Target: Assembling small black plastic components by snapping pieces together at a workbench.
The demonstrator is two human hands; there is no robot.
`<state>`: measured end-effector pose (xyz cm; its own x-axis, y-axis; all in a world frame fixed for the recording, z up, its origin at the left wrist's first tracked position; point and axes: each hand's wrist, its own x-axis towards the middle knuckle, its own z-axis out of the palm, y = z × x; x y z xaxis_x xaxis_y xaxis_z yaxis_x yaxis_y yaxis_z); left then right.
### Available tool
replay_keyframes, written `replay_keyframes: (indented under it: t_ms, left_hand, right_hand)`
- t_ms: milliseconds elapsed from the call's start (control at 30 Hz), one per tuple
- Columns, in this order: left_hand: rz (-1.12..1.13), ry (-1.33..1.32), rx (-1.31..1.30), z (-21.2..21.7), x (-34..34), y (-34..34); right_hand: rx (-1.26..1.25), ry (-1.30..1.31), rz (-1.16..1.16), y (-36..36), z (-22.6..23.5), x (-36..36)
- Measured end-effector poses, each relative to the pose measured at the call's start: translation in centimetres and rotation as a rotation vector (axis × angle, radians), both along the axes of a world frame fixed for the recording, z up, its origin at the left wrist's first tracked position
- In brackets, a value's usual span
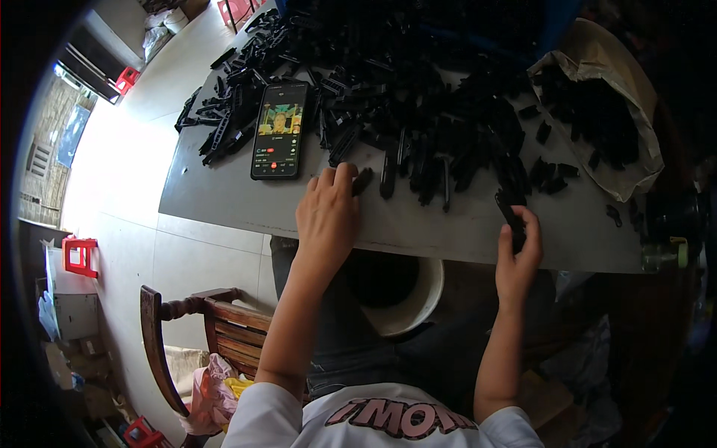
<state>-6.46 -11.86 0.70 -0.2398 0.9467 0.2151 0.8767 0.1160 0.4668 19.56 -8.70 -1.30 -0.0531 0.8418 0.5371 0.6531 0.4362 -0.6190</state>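
My right hand [520, 250] is closed around a long, narrow black plastic part [511, 215], thumb on one side and fingers on the other, just over the table's near edge. My left hand [328, 205] rests at the front of the table with its fingers bent and back up. A small black plastic piece [363, 181] sits at its fingertips, seemingly pinched; the thumb is mostly hidden. Beyond both hands spreads a large heap of black plastic parts [418, 112], many long and slim. Their exact kind is too dark to tell.
A lit phone [280, 131] lies left of the heap on the grey table [216, 194]. At the right stands an open paper sack [627, 172] with black pieces inside. Below the edge is a pale bucket [429, 299]. A wooden chair [216, 321] is at lower left.
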Motion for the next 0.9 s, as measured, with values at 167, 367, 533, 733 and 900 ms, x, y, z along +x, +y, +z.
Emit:
replay_keyframes:
  t_ms: [167, 367, 533, 733, 900]
  left_hand:
    - [-0.009, 0.115, 0.063, 0.1, -0.6, -2.1]
    - [-0.273, -0.723, -0.129, 1.3, 2.1, -5.5]
    - [-0.475, -0.747, -0.121, 2.5, 4.5, -6.6]
    - [-0.582, -0.875, -0.268, 2.6, 4.1, -6.7]
    - [-0.628, -0.77, -0.365, 1.8, 3.4, -7.4]
  right_hand:
    - [-0.424, 0.528, 0.075, -2.5, 1.8, -1.2]
    - [-0.651, 0.552, 0.51, -4.5, 5.0, -2.3]
    - [-0.475, 0.262, 0.636, -4.2, 5.8, -3.8]
    - [-0.462, 0.191, 0.539, -5.5, 6.4, -4.5]
    - [-0.717, 0.265, 0.555, -6.2, 3.6, -4.0]
